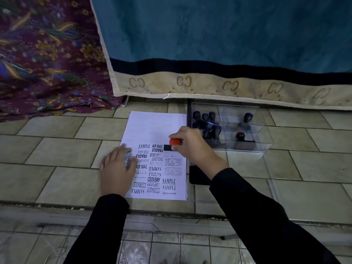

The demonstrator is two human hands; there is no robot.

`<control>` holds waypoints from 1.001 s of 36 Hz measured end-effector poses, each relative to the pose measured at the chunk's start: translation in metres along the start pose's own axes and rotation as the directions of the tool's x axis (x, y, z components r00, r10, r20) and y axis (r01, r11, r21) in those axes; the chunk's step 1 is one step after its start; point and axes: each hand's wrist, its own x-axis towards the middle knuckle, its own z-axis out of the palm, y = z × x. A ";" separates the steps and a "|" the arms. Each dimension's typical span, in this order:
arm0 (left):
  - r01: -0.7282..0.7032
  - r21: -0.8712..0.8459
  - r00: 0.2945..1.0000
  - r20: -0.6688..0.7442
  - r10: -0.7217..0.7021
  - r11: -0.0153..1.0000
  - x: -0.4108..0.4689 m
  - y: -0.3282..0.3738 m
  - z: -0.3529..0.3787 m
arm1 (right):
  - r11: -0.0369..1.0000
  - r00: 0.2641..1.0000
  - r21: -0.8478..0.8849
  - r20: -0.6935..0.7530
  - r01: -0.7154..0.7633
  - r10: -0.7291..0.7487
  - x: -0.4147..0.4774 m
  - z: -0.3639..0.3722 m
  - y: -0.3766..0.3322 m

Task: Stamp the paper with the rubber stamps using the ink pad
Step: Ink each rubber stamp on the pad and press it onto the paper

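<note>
Head view: right hand (192,147) presses red-knobbed stamp (174,142) onto paper (152,126).

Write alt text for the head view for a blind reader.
The right hand holds a red-topped stamp on a sheet of paper already crowded with prints, while the left hand lies flat on the sheet's left edge. A clear box of more stamps stands right of the paper on the tiled floor.

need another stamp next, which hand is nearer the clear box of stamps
Right. The right hand, gripping the red-topped stamp on the paper, is just left of the clear box. The left hand lies flat on the paper's left edge, across the sheet from it.
</note>
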 end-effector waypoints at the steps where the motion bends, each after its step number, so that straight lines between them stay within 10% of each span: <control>1: -0.002 -0.002 1.000 0.000 0.002 1.000 0.000 0.000 0.000 | 1.000 1.000 0.004 -0.008 -0.005 0.005 0.001 0.000 0.000; 9: -0.016 -0.001 1.000 -0.001 0.016 1.000 0.000 -0.002 0.000 | 0.999 0.999 -0.005 -0.009 -0.049 0.049 0.012 -0.008 -0.001; 19: -0.014 -0.008 1.000 -0.015 0.014 1.000 0.001 -0.001 0.001 | 0.922 0.841 0.378 -0.471 -0.082 0.268 -0.013 -0.104 0.036; 24: -0.015 -0.003 1.000 -0.013 0.015 1.000 0.001 -0.001 0.001 | 0.964 0.766 0.139 -0.586 -0.227 0.264 -0.030 -0.136 0.082; 36: -0.026 -0.005 0.999 -0.028 0.026 1.000 0.002 -0.004 0.004 | 0.903 0.872 -0.212 -0.413 -0.373 0.263 -0.030 -0.138 0.133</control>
